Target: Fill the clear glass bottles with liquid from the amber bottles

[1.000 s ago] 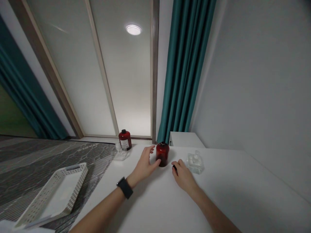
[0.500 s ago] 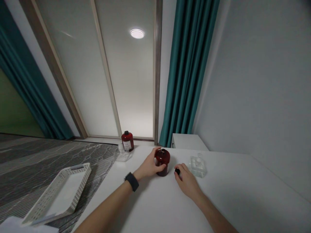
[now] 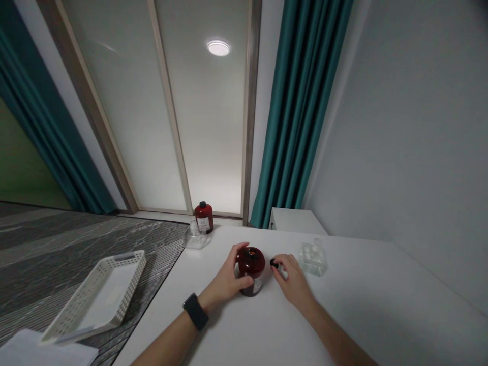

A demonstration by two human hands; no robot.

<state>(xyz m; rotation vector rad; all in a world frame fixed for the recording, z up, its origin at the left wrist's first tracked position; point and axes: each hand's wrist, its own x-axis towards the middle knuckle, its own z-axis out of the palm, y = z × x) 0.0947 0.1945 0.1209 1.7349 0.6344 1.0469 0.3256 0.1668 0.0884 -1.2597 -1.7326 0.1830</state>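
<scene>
My left hand (image 3: 231, 277) is wrapped round a dark red bottle (image 3: 251, 261) with a white label, partly hidden by my fingers. The mouth of this bottle is uncapped and faces up toward me. Just to its right, my right hand (image 3: 292, 282) pinches a small black cap (image 3: 273, 263) between thumb and fingers, apart from the bottle. Beyond my right hand stands a clear glass bottle (image 3: 313, 258) with a rounded stopper. A second red bottle (image 3: 204, 217), with its black cap on, stands at the table's far left corner, with another clear glass bottle (image 3: 195, 238) in front of it.
The white table (image 3: 236, 335) ends on the left above a grey patterned floor. A white perforated basket (image 3: 127, 292) and some white sheets (image 3: 46, 351) lie to the left. Behind the table are a white cabinet (image 3: 297, 221) and a teal curtain (image 3: 301, 112).
My left hand has brought the red bottle nearer to me and tipped its mouth more into view. My right hand with the cap has shifted slightly left and up.
</scene>
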